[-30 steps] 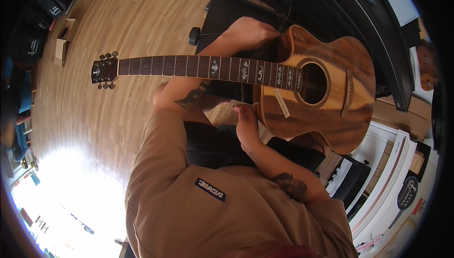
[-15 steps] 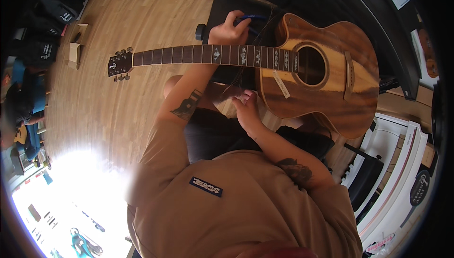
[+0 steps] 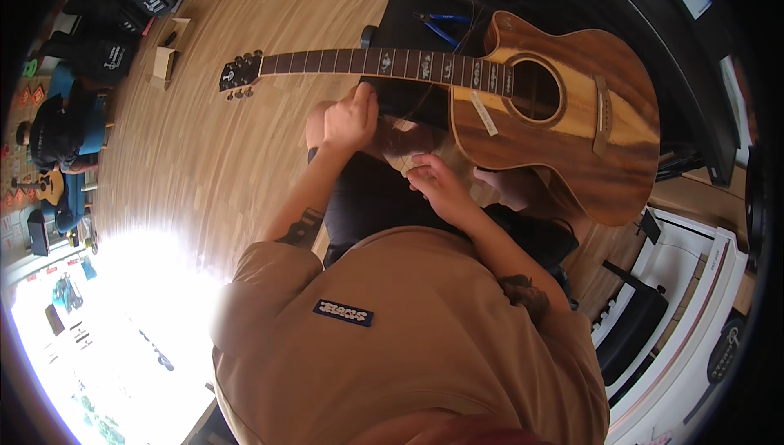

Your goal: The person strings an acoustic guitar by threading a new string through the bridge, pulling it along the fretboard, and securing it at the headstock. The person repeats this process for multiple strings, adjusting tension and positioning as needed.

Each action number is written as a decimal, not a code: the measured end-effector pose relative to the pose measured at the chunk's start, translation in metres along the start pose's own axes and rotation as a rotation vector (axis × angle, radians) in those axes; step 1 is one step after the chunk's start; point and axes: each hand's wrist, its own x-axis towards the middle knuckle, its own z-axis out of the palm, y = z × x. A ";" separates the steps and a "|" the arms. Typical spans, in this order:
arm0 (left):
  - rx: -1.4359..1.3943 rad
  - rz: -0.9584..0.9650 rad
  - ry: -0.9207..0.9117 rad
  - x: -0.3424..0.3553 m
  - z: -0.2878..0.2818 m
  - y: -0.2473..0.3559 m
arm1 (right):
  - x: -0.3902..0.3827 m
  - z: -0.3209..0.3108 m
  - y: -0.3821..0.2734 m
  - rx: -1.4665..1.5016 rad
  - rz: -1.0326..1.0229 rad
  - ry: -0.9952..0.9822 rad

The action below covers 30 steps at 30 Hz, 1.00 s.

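Note:
A wooden acoustic guitar [image 3: 600,175] lies across a black padded surface [image 3: 408,12], its neck pointing left. A paper tag [image 3: 484,113] rests on its body. Blue-handled pliers [image 3: 447,27] lie above the neck, among thin loose strings [image 3: 420,110]. My left hand [image 3: 351,118] is just below the neck, fingers pinched, with whatever they hold too small to make out. My right hand [image 3: 437,184] is below the fretboard near the guitar's lower edge, fingers curled on a thin string.
A white piano-like instrument [image 3: 686,306] stands at the lower right, black equipment [image 3: 702,77] behind the guitar. At far left a person in black [image 3: 57,139] sits near another guitar [image 3: 49,188], below black bags [image 3: 110,53]. An open cardboard box [image 3: 163,65] lies on the floor.
My left hand reached above the neck to the blue pliers, then came down below the neck without them. My right hand stayed low among the strings. The guitar appears higher in view.

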 end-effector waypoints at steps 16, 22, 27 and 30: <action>-1.760 0.167 -0.213 -0.046 -0.174 0.149 | 0.002 0.038 -0.069 -0.385 -0.585 -0.227; -1.523 0.199 -0.162 -0.051 -0.175 0.128 | 0.003 0.037 -0.055 0.157 -0.542 -0.314; -0.714 0.143 -0.303 -0.071 -0.116 0.117 | -0.029 -0.010 -0.096 0.747 -0.555 -0.418; -0.361 0.200 -0.431 -0.080 -0.098 0.108 | -0.048 -0.047 -0.114 0.891 -0.594 -0.488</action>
